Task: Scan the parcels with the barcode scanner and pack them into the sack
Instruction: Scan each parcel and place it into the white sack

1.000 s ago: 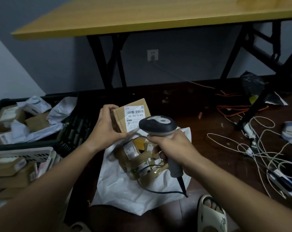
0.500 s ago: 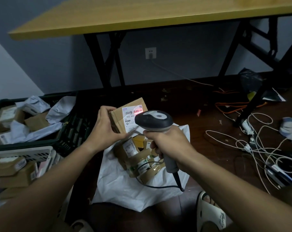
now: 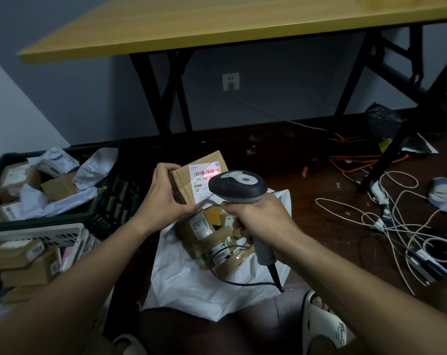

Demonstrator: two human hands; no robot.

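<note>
My left hand (image 3: pixel 166 193) grips a small brown cardboard parcel (image 3: pixel 191 172) by its left side, label facing me. A red scan light falls on the barcode of its white label (image 3: pixel 204 175). My right hand (image 3: pixel 258 221) holds the grey barcode scanner (image 3: pixel 236 187) by its handle, the head just in front of the parcel's lower right corner. Below both hands a white sack (image 3: pixel 191 283) lies open on the floor with several taped brown parcels (image 3: pixel 212 239) inside.
A black crate (image 3: pixel 107 201) at the left holds parcels and white mailers. A white basket (image 3: pixel 38 234) with more boxes stands nearer me. Tangled white cables (image 3: pixel 396 226) spread at the right. A yellow folding table (image 3: pixel 217 24) stands ahead. My sandalled foot (image 3: pixel 325 326) is at the bottom right.
The scanner's red light came on over the barcode and has stayed on it. Both hands hold nearly the same pose, the scanner head slightly closer to the label.
</note>
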